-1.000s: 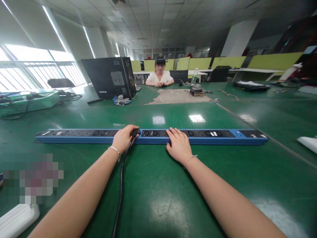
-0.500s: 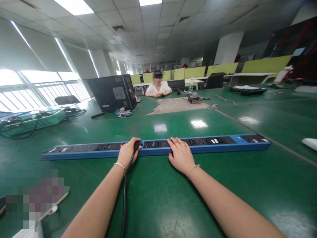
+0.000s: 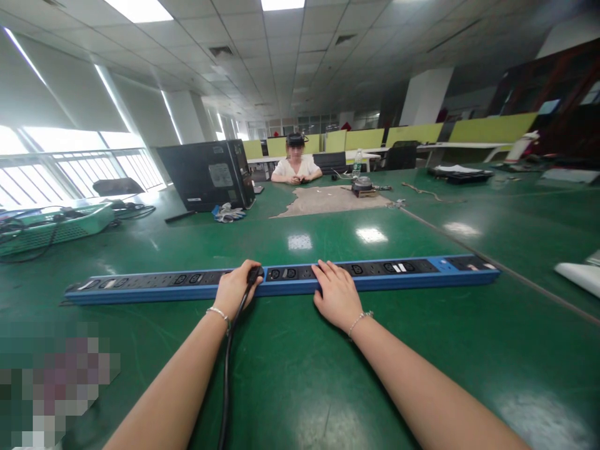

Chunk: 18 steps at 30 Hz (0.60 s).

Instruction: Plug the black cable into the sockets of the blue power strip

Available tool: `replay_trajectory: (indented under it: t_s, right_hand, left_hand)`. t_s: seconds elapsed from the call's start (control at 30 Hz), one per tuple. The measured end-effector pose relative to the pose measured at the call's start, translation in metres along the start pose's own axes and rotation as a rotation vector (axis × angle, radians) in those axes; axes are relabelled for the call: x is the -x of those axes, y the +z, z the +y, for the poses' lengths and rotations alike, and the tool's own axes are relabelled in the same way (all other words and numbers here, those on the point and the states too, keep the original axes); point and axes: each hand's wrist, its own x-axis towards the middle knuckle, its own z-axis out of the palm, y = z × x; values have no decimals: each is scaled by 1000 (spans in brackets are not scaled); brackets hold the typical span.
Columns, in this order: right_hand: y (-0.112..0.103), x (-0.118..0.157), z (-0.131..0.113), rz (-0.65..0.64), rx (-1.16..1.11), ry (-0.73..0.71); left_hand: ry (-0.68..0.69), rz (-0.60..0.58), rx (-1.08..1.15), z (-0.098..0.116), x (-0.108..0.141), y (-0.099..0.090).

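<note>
A long blue power strip (image 3: 285, 287) with black sockets lies across the green table in front of me. My left hand (image 3: 235, 290) is closed round a black plug (image 3: 254, 274) at the strip, left of its middle. From the plug a black cable (image 3: 226, 375) runs down toward me, past my left wrist. My right hand (image 3: 336, 294) rests on the strip right of the middle, its fingers stretched over the sockets and holding nothing. Whether the plug sits fully in a socket is hidden by my fingers.
A green basket (image 3: 60, 232) with cables stands at the left, near a black computer case (image 3: 206, 175) and gloves (image 3: 228, 213). Across the table sits a person (image 3: 296, 167). A round device (image 3: 362, 185) and a bottle (image 3: 357, 164) are farther back.
The whole view has shifted slightly, so the table things appear a little farther left. Both hands keep their places on the strip, the left still at the plug.
</note>
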Motion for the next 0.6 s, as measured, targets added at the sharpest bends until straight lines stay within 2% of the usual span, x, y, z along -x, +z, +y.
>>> replay_trajectory:
  t_s: [0.2,0.27,0.37,0.4,0.43,0.5,0.6]
  right_hand:
    - [0,0,1,7,1,-9]
    - [0,0,1,4,-1,-4]
    - [1,0,1,0,-8,3]
    - [1,0,1,1,-12,2]
    - [1,0,1,4,-16,0]
    - [1,0,1,13,-26,-3]
    - [1,0,0,22,-39,2]
  left_hand:
    - [-21,99,138,-1,2,9]
    - [-75,214,230,2,1,5]
    - [-185,470,390,14,-3,-10]
    - [-186,486,415,21,-5,-15]
    - [-166,437,425,28,-6,-19]
    - [-98,255,442,43,-8,-20]
    - [-52,61,439,60,-10,-9]
